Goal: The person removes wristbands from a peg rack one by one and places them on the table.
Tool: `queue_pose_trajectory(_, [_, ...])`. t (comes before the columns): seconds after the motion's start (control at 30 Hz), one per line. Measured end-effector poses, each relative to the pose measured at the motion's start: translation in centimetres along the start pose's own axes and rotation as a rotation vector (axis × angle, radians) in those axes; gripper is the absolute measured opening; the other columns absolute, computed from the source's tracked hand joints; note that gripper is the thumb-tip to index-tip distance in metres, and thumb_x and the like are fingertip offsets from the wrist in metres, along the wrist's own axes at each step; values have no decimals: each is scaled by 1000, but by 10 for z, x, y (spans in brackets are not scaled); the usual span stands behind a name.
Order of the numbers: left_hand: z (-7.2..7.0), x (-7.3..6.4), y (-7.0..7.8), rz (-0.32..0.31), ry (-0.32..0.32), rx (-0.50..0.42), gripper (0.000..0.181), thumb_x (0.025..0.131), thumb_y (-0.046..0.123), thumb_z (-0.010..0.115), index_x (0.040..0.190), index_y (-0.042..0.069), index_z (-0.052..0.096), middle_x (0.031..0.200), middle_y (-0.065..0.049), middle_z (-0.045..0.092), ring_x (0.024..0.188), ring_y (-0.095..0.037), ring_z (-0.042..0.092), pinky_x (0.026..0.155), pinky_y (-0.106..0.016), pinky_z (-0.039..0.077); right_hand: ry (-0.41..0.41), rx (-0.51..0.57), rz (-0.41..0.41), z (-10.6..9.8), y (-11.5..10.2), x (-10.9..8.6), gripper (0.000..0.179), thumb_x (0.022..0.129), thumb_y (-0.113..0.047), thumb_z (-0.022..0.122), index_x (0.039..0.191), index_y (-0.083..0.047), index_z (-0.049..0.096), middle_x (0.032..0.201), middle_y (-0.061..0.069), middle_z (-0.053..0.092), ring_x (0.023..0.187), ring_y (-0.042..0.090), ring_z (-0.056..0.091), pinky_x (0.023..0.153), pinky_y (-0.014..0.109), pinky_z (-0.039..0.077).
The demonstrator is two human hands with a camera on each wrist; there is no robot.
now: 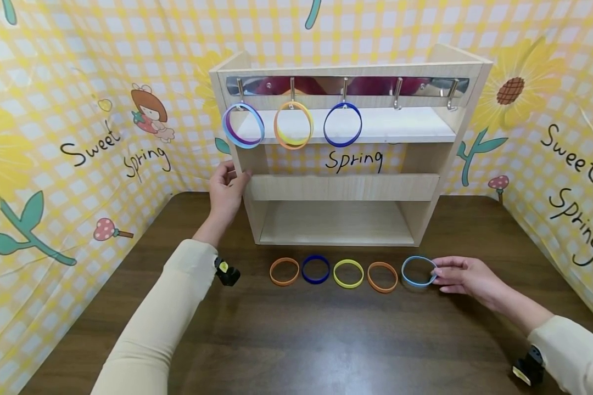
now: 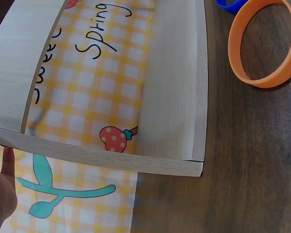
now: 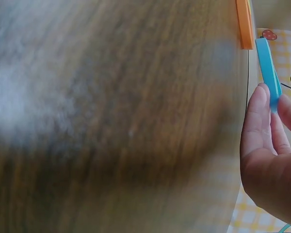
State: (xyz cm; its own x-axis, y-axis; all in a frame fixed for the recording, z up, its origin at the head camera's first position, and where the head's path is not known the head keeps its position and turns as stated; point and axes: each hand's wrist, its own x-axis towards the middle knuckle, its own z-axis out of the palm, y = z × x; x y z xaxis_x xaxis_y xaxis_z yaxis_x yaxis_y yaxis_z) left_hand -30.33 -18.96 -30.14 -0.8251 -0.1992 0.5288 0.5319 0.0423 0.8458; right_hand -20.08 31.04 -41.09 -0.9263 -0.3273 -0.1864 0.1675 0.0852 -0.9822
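Note:
In the head view my right hand (image 1: 469, 280) pinches the right side of a light blue silicone wristband (image 1: 419, 285) between thumb and fingers, low over the table. The right wrist view shows the same wristband (image 3: 266, 70) edge-on at my fingertips. My left hand (image 1: 225, 192) grips the left side panel of a pale wooden shelf (image 1: 346, 188), thumb in front and fingers partly hidden behind. Left of the held band lie an orange wristband (image 1: 382, 291), a yellow one (image 1: 348, 286), a dark blue one (image 1: 315, 281) and another orange one (image 1: 284, 283).
A metal hook rail (image 1: 321, 86) spans the shelf top. Light blue and purple bands (image 1: 258, 134) hang at its left, orange and yellow bands (image 1: 294, 147) beside them, then a dark blue band (image 1: 343, 144). Two right hooks (image 1: 398, 93) hold nothing. Checked cloth (image 1: 143, 44) surrounds the brown table (image 1: 326, 340).

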Motion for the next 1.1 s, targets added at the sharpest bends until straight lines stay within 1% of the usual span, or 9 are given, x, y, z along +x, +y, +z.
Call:
queue_pose_trajectory(0.1, [-1,0,1,1,-2,9,31,87,2,66,114,-12,57,92,2,60,88,-11,58,73,-23,49,-30,9,2,0,2,2,22,97,-6,58,118,0,60,99,5,70,90,16,68,77,35,56])
queue_pose_trajectory(0.2, [0,-1,2,-2,-8,16,34,88,2,65,117,-14,55,93,2,60,89,-11,58,74,-23,50,-42,7,10,-1,3,2,23,97,-5,58,119,0,60,99,4,70,90,17,68,76,35,56])
queue_pose_trajectory(0.3, [0,-1,3,-5,-10,19,34,88,2,65,117,-14,55,94,2,60,90,-11,58,74,-23,50,-25,-27,25,-1,3,2,29,96,-6,59,122,6,56,99,4,70,89,17,68,76,35,56])
queue_pose_trajectory(0.4, [0,-1,3,-4,-13,17,34,88,2,65,117,-14,55,94,2,60,90,-12,58,74,-23,50,10,-86,38,1,4,2,38,95,-9,62,125,13,51,98,5,69,88,17,68,75,36,56])
queue_pose_trajectory(0.5, [0,-1,3,3,-17,17,36,88,2,65,117,-15,54,94,2,60,89,-12,58,74,-23,49,27,-145,40,2,4,3,45,94,-10,63,126,17,47,97,6,69,87,17,68,73,37,56])
queue_pose_trajectory(0.83, [-1,-1,2,9,-15,11,36,88,2,66,117,-16,54,94,1,60,88,-12,58,73,-24,49,44,-226,44,3,7,4,48,95,-10,63,127,19,44,99,9,69,86,17,68,71,37,56])
queue_pose_trajectory(0.93, [-1,-1,1,11,-11,8,30,87,2,66,113,-12,58,93,0,60,88,-12,58,73,-24,49,53,-244,40,4,6,3,48,94,-10,64,127,19,45,99,9,68,86,18,67,71,37,57])
queue_pose_trajectory(1.03, [-1,0,1,15,-8,1,21,87,2,67,107,-2,63,94,-1,60,88,-13,59,72,-24,49,58,-257,40,5,5,3,48,93,-10,65,126,19,46,99,10,68,86,18,67,71,37,57])
queue_pose_trajectory(1.1, [-1,0,1,17,-9,-1,18,87,2,67,105,3,65,94,-2,60,88,-13,59,72,-24,49,58,-259,40,5,5,2,48,93,-10,65,126,19,46,99,10,68,86,17,67,72,37,57])
